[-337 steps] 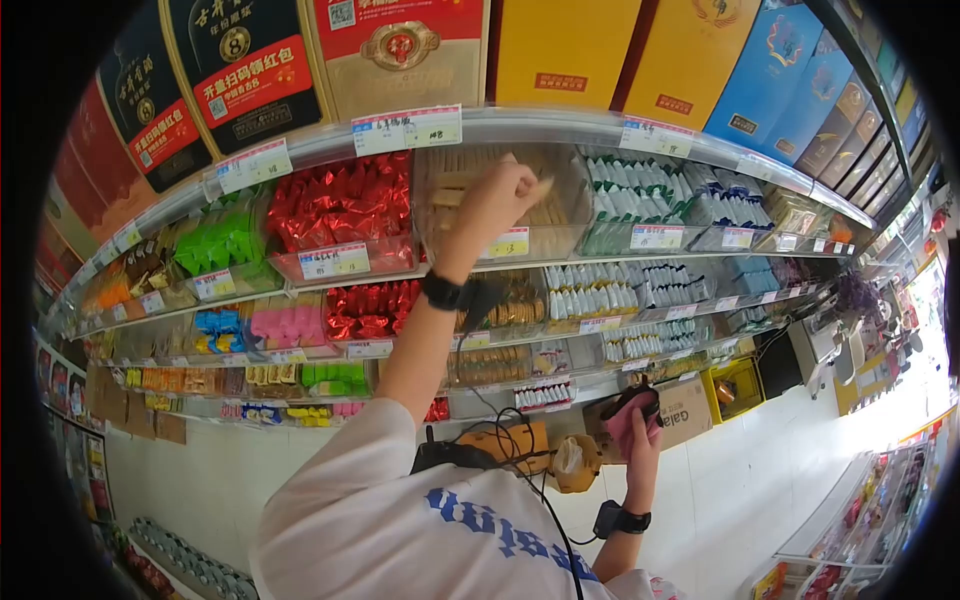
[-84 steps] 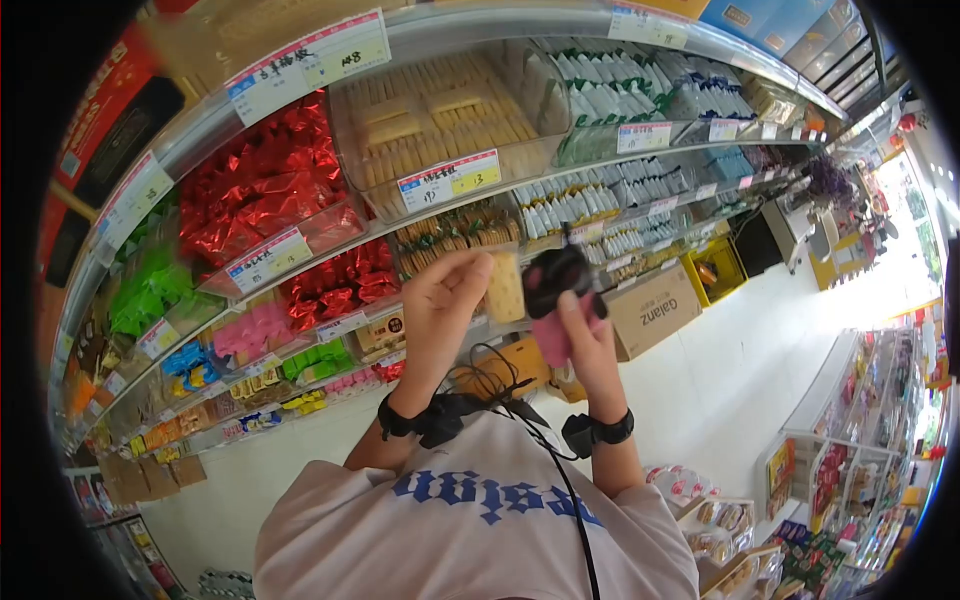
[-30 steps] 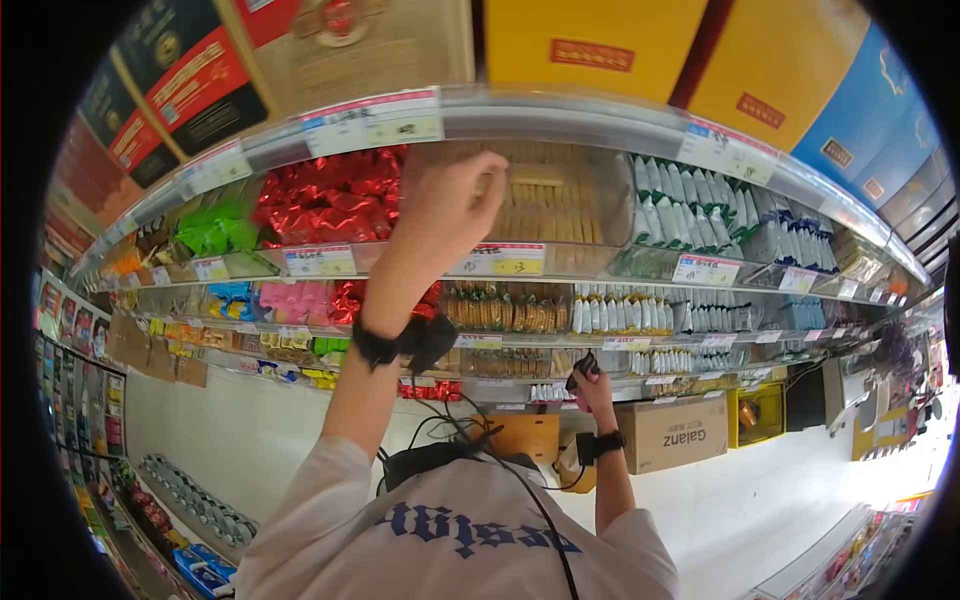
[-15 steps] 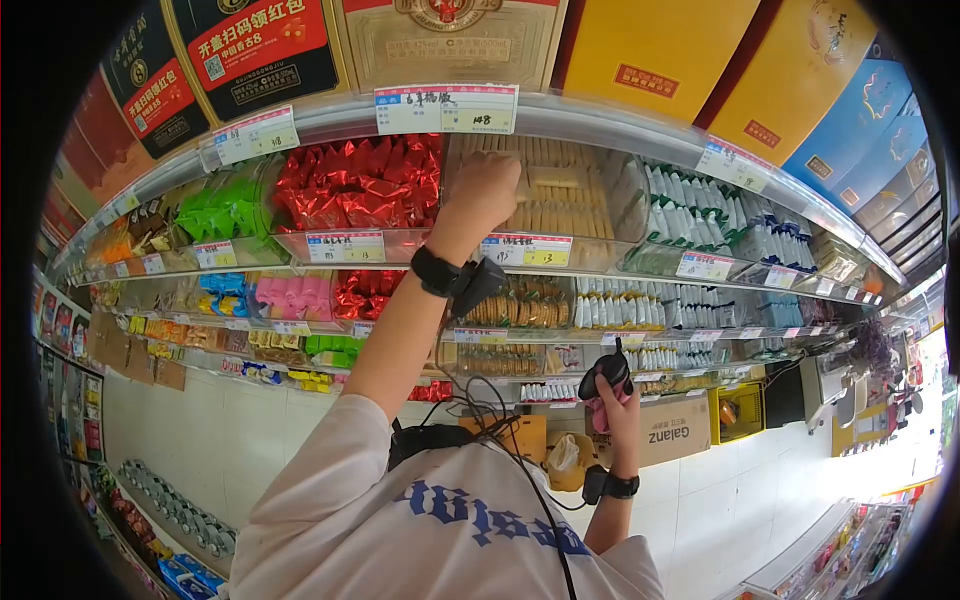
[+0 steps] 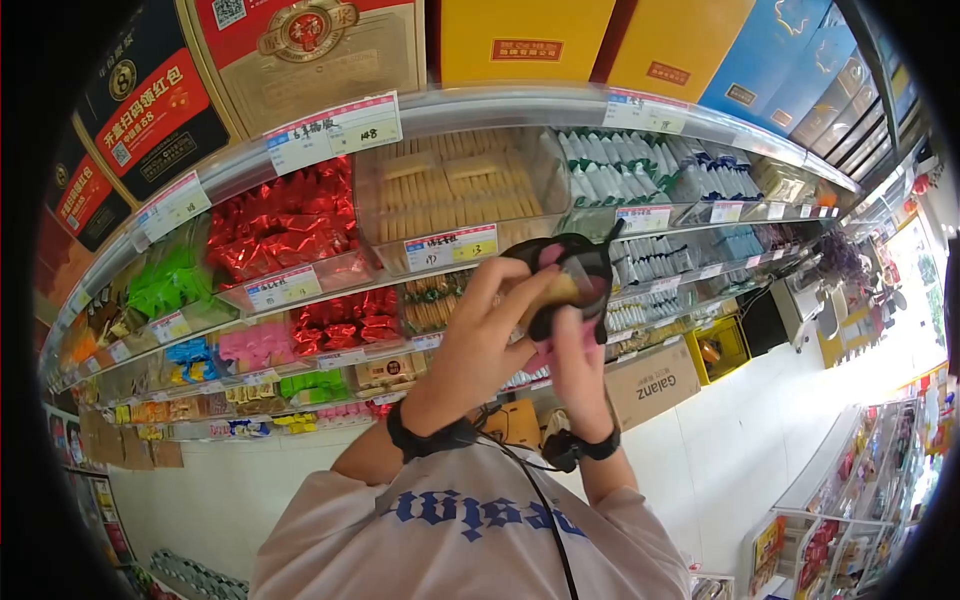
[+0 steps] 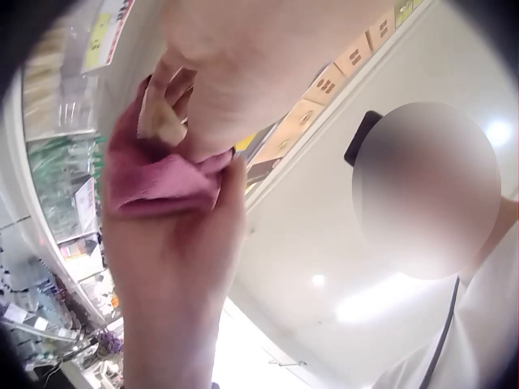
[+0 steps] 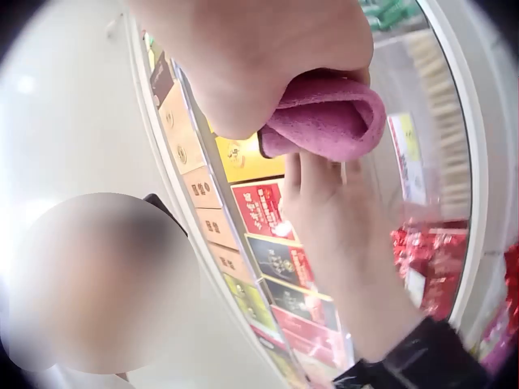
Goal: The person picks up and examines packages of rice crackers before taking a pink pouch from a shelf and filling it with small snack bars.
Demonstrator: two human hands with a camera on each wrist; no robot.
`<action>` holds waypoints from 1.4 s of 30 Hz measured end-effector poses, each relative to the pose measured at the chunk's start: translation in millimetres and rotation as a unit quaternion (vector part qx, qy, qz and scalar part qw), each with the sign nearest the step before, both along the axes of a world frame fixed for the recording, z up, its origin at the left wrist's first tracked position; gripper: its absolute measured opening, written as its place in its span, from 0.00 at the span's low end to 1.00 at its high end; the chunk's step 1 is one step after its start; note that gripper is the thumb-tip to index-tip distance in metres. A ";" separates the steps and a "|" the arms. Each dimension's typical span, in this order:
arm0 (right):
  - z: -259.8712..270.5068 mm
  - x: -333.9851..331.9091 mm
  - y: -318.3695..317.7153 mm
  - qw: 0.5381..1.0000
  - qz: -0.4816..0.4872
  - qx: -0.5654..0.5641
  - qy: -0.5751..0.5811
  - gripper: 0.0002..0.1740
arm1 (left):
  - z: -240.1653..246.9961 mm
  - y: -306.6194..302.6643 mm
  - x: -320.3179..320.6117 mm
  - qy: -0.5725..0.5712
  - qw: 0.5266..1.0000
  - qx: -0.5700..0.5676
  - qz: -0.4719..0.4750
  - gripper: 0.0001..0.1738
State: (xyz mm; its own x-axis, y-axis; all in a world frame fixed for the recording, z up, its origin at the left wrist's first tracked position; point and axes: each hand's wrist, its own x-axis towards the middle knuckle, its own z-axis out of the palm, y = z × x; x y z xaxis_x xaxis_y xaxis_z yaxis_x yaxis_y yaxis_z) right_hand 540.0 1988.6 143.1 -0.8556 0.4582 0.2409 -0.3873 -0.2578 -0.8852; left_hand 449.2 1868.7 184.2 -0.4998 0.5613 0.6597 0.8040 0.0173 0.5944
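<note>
In the head view, my left hand [image 5: 468, 350] is at the mouth of a black and pink pouch [image 5: 572, 256], with a pale yellow packet [image 5: 562, 291] at its fingertips. My right hand [image 5: 580, 375] grips the pouch from below, thumb at its front. The left wrist view shows the packet [image 6: 160, 121] pinched by the left fingers, partly inside the pink cloth [image 6: 162, 182]. In the right wrist view the right hand [image 7: 259, 53] is curled round the folded pink cloth [image 7: 324, 121], and the left hand [image 7: 345, 235] reaches to it from below.
Beyond the hands, a clear bin [image 5: 480, 225] of pale packets stands between red-wrapped sweets [image 5: 285, 225] and green-and-white packets [image 5: 615, 165]. Large boxes [image 5: 530, 45] line the shelf above. A Galanz carton [image 5: 655, 385] and yellow crate [image 5: 722, 350] are lower right.
My left hand has come back from the bin of pale packets, down and right to the pouch. The right hand has raised the pouch to meet it.
</note>
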 end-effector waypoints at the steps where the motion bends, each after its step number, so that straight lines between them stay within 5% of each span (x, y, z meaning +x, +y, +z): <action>1: 13.3 -9.6 -10.9 0.998 -0.061 -0.009 -0.024 0.15 | -3.6 0.2 4.1 0.003 1.000 0.002 0.011 0.36; 6: 7.1 -16.7 -5.8 0.990 -0.128 -0.026 -0.049 0.10 | -15.5 -14.1 8.4 -0.031 0.999 0.025 -0.015 0.32; 8: 0.6 -20.5 -4.1 0.984 -0.136 -0.112 -0.010 0.14 | -21.5 -20.1 11.4 0.004 0.999 0.030 0.036 0.28; 11: 10.0 -27.0 -2.7 0.960 -0.135 -0.241 0.044 0.22 | -23.3 -20.7 15.4 -0.137 0.987 0.082 -0.026 0.19; 12: 10.0 -19.1 1.6 0.962 -0.051 -0.265 0.039 0.23 | -25.5 -25.2 14.6 -0.141 0.986 0.086 -0.024 0.18; 15: 5.2 -26.5 -17.7 0.972 -0.070 -0.221 0.037 0.25 | -26.3 -26.7 12.5 -0.130 0.985 0.116 -0.012 0.18; 16: -17.9 -14.5 -11.6 0.992 -0.043 -0.117 0.000 0.20 | -24.2 -30.6 11.6 -0.149 0.982 0.116 -0.006 0.18; 19: -14.2 -17.6 -33.4 0.997 -0.067 -0.032 -0.005 0.15 | -18.6 -40.9 10.5 -0.214 0.972 0.094 -0.004 0.19; 23: -8.3 -18.2 -16.1 0.995 -0.089 0.019 -0.042 0.08 | -21.8 -47.2 3.9 -0.114 0.984 0.098 0.092 0.20; 27: -18.5 -9.3 -18.0 0.992 0.013 0.062 -0.105 0.07 | -18.5 -50.7 -2.1 -0.235 0.969 0.082 -0.005 0.21; 30: -26.7 -12.2 -32.3 0.985 -0.028 0.168 -0.025 0.07 | -26.4 -47.3 -1.9 -0.307 0.948 0.073 -0.043 0.14; 32: -19.7 -4.1 -27.8 0.984 0.030 0.114 -0.133 0.08 | -29.9 -46.2 -0.9 -0.298 0.950 0.092 -0.029 0.12; 37: -21.1 -8.0 -35.1 0.986 0.044 0.138 -0.086 0.09 | -39.1 -47.4 -8.6 -0.181 0.977 0.101 0.043 0.08; 42: -26.9 -6.2 -23.9 0.978 0.092 0.139 -0.125 0.13 | -40.9 -47.9 -5.4 -0.225 0.962 0.148 0.043 0.06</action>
